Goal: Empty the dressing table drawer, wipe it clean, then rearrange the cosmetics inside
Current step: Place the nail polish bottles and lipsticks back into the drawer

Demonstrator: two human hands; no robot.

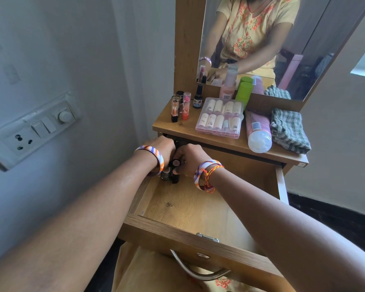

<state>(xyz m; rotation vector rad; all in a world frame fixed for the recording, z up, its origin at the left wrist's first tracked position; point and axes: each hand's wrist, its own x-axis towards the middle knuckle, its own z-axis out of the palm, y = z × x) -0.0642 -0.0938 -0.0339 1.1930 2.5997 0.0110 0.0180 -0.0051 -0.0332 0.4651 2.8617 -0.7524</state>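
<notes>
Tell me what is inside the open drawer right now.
The drawer holds a few small dark cosmetic bottles standing in its far left corner, with the left hand and right hand around them. The hands cover part of the group, so its count is unclear.

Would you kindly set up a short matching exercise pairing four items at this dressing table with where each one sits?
Things:
1. checked cloth
2. clear case of small bottles
3. small dark bottles
4. green tube

Places:
A. inside the open drawer, far left corner
B. right end of the tabletop
C. upright against the mirror
D. flat at the middle of the tabletop

Pairs: 1-B, 2-D, 3-A, 4-C
</notes>
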